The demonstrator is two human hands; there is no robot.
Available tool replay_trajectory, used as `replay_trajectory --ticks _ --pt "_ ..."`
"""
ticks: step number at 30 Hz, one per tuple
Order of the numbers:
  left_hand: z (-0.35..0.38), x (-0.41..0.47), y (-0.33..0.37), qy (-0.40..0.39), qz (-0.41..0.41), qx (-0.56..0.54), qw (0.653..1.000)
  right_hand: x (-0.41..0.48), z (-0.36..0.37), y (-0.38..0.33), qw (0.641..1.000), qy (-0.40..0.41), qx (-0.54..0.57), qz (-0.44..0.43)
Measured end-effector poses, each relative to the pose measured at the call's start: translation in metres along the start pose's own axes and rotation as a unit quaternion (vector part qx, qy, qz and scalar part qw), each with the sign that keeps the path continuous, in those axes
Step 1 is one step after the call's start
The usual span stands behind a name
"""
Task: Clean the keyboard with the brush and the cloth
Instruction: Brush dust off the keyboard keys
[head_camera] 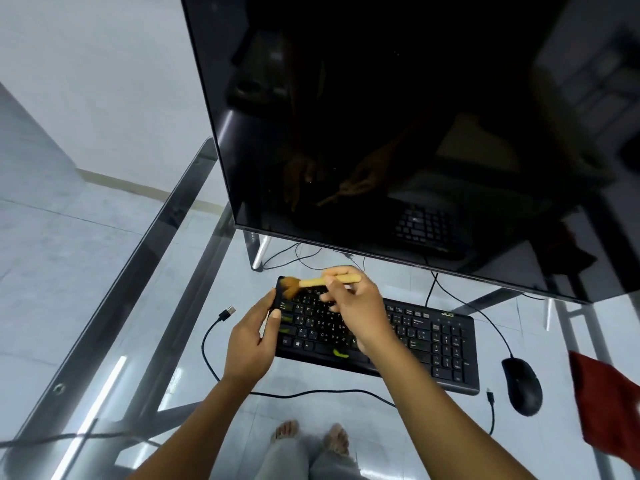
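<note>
Now: brushing step, at the far-left corner of the keyboard [446, 344]. The keyboard lies on the glass desk [180, 341], with the dark monitor [381, 116] behind it. The red cloth [602, 407] sits well to the keyboard's right, past the mouse [523, 386], with no hand on it. My right hand [360, 306] pinches the wooden handle of the brush [311, 282] between the thumb and curled fingers [332, 277], bristles down on the keyboard's top row. My left hand [252, 344] grips the keyboard's left end, thumb on the key face and the other fingers round the edge. I cannot tell whether that end is lifted off the glass. To do this well: short, light strokes along the gaps between rows, bristle tips angled in, sweeping debris off the edge rather than deeper. Brace with the left hand so the board does not skate. Yellow-green bits [341, 353] lie on the nearer keys; I cannot tell what they are. They likely need passes. Judgement: the keyboard's right half is probably not yet brushed.
</note>
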State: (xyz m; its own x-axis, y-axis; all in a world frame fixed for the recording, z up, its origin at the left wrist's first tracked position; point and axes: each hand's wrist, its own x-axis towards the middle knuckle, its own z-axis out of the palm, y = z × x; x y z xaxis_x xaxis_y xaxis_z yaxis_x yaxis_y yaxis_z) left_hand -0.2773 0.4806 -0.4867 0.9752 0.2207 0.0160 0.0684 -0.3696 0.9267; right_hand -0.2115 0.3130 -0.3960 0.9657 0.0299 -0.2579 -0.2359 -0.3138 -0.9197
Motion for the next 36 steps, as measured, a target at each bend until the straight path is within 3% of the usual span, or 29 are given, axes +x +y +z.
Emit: replay_trajectory --ticks 1,5,8,10,12,14,17,18,21,23,26,29,31,34,36 --pt "0.000 -0.001 -0.001 -0.002 0.011 0.017 1.000 0.000 0.004 0.002 1.000 -0.016 0.014 0.021" --pt "0.002 -0.003 -0.004 -0.011 0.023 0.049 0.998 0.002 0.010 0.005 0.997 0.063 -0.029 -0.013" --pt "0.002 -0.003 -0.004 -0.008 0.021 0.062 0.998 0.001 0.008 0.006 0.997 -0.029 0.034 0.069" --pt "0.001 -0.004 -0.005 -0.012 0.024 0.063 0.998 0.001 -0.001 0.010 0.998 0.044 -0.029 0.030" --pt "0.001 -0.004 -0.005 -0.014 0.024 0.058 0.998 -0.006 -0.017 0.013 0.982 0.141 -0.099 -0.076" --pt "0.002 -0.003 -0.004 -0.012 0.023 0.058 0.998 -0.023 -0.031 0.022 0.965 0.074 -0.195 -0.160" --pt "0.002 -0.004 -0.008 -0.008 0.020 0.059 0.998 -0.069 -0.029 0.034 0.921 -0.160 -0.310 -0.171" --pt "0.003 -0.004 -0.008 -0.007 0.020 0.059 0.998 -0.081 -0.026 0.034 0.924 -0.184 -0.283 -0.177" --pt "0.003 -0.003 -0.010 -0.005 0.021 0.051 0.998 -0.089 -0.017 0.041 0.960 -0.064 -0.195 -0.190" --pt "0.003 -0.003 -0.010 -0.005 0.022 0.048 0.999 -0.086 -0.011 0.042 0.962 -0.054 -0.212 -0.165" --pt "0.000 -0.002 -0.012 -0.008 0.025 0.047 0.999 -0.090 0.010 0.037 0.981 -0.128 -0.119 -0.080" --pt "0.001 -0.002 -0.011 -0.011 0.027 0.055 0.998 -0.078 0.015 0.026 0.991 -0.105 0.052 0.061" --pt "0.001 -0.002 -0.012 -0.011 0.025 0.050 0.998 -0.069 0.012 0.029 0.993 -0.067 0.047 0.079" --pt "0.001 -0.002 -0.011 -0.014 0.021 0.037 0.999 -0.059 -0.007 0.029 0.999 0.036 -0.020 0.011" --pt "0.002 -0.003 -0.012 -0.013 0.019 0.042 0.999 -0.055 -0.020 0.030 0.999 0.013 -0.008 0.034"
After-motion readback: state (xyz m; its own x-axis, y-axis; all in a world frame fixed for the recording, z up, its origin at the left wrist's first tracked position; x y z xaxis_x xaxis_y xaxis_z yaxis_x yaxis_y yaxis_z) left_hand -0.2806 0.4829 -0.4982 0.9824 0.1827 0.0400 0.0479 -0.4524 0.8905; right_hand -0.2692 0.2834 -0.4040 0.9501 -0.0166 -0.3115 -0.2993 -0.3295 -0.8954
